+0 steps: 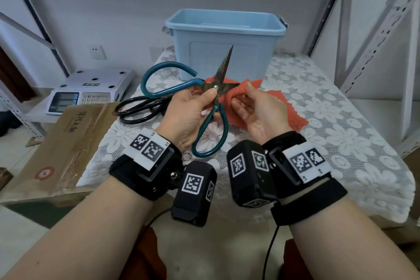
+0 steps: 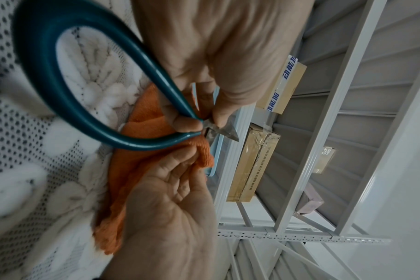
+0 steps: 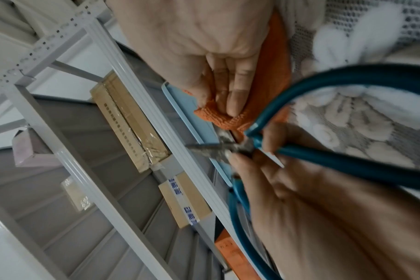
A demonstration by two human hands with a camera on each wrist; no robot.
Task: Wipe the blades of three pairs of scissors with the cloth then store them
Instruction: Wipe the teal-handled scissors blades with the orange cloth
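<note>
My left hand (image 1: pixel 200 100) holds the teal-handled scissors (image 1: pixel 172 88) at the pivot, thumb on the rivet, above the lace-covered table (image 1: pixel 329 120). The blades are spread: one rusty blade points up toward the blue bin (image 1: pixel 225 36), the other runs right into the orange cloth (image 1: pixel 234 95). My right hand (image 1: pixel 247 102) pinches the cloth around that blade. The wrist views show the same grip: teal scissors (image 2: pixel 142 144), cloth (image 2: pixel 137 170), left hand (image 2: pixel 216 56), right hand (image 3: pixel 204 37), cloth (image 3: pixel 228 119), teal scissors (image 3: pixel 348 164). Black scissors (image 1: pixel 141 109) lie on the table to the left.
The open blue bin stands at the table's far edge; its inside is hidden. A cardboard box (image 1: pixel 68 143) leans at the table's left edge, with a white scale (image 1: pixel 91 88) behind it. Metal shelf posts (image 1: pixel 375 41) rise on the right.
</note>
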